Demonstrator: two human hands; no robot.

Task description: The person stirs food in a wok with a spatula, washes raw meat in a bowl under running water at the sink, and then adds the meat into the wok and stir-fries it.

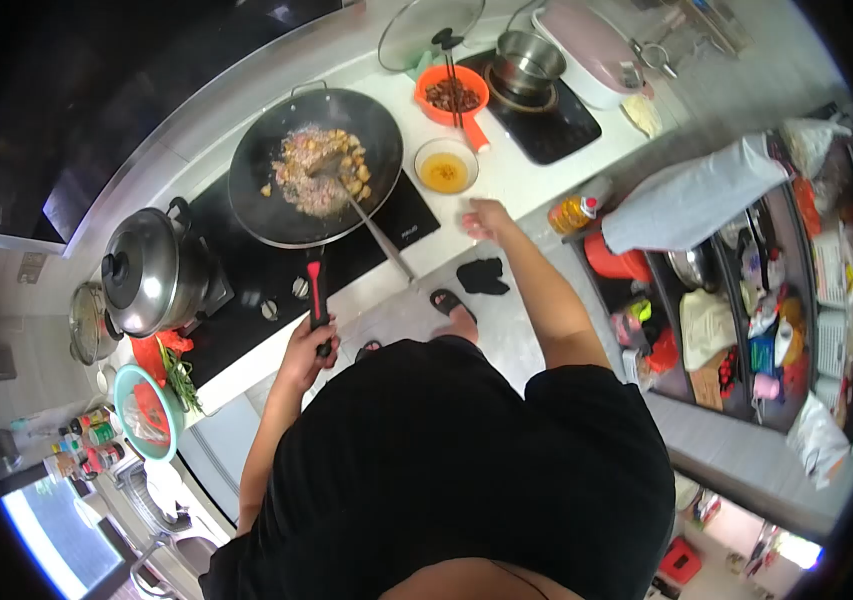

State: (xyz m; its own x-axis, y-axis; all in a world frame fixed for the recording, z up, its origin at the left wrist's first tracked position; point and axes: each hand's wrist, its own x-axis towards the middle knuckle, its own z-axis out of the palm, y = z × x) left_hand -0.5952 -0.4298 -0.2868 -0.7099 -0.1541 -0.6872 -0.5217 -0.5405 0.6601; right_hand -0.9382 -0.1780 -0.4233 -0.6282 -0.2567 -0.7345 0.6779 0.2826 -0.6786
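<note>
My left hand [308,352] is wrapped round the black and red handle of a wok [256,210] on the cooktop. Chopped food [321,170] lies in the wok, with light, minced-looking bits and browned chunks. A metal spatula [378,232] rests with its blade in the food, its handle sticking out over the counter edge, and neither hand touches it. My right hand [486,220] hovers by the counter edge, its fingers loosely apart and nothing visible in them. Just beyond it stands a glass bowl [446,172] of yellow liquid.
An orange strainer [482,140] holds dark pieces and black chopsticks. Behind it are a glass lid [416,35] and a steel pot [529,65]. A large lidded pot [151,270], green vegetables [179,380] and a turquoise basin [124,420] stand left. Shelves [661,300] line the right.
</note>
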